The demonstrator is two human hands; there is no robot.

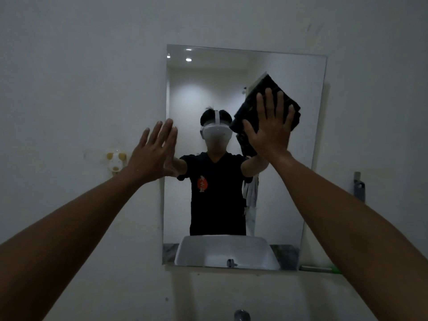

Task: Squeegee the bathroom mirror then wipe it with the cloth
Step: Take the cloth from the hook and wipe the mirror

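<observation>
Dark cloth folded into a thick pad, pressed flat against the mirror in its upper right part. Pad's long axis runs on a diagonal: high end toward the mirror's top, low end down-left, near the reflected head. A paler strip shows along its upper-left edge; cannot tell whether that is part of the cloth or its reflection.

Right hand lies flat on the cloth, palm to the glass, fingers spread wide and pointing up. It pins the cloth by pressure, not by a closed grip.

Left hand open too, fingers straight and close together, pointing up and slightly right, fingertips at the mirror's left edge about mid-height. It holds nothing.

Mirror is an upright frameless rectangle on a pale wall, long axis vertical. In the glass: a person in a dark shirt with both arms raised, a white basin, ceiling lights.

Small white and yellow fitting on the wall left of the mirror. Grey bottle to the right. Top of a tap at the bottom edge.
</observation>
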